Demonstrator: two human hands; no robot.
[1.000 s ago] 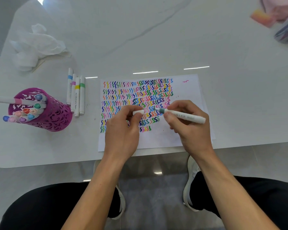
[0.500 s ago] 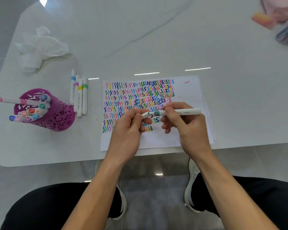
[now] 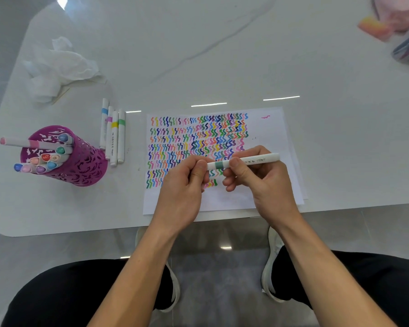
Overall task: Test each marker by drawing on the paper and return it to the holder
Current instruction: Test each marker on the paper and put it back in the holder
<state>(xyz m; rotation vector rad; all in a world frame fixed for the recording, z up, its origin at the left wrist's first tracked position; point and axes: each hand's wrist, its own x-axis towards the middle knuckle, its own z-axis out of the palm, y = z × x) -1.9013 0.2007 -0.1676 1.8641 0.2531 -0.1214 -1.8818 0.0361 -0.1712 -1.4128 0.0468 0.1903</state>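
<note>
– Between the fingers (image 3: 200, 168) of both hands, what is there?
– A grey-green-banded marker (image 3: 243, 160), level just above the paper (image 3: 269, 128). The left hand (image 3: 182, 185) pinches its cap end and the right hand (image 3: 265, 182) pinches the barrel.
– Progress?
– Squiggle rows fill most of the sheet under the fingers, so testing looks far along. This marker is not yet returned.
– And the holder?
– Well left of the fingers, the purple cut-out holder (image 3: 80, 168) holds a cluster of capped markers (image 3: 46, 158). Four more markers (image 3: 115, 138) lie on the counter (image 3: 222, 67) between.
</note>
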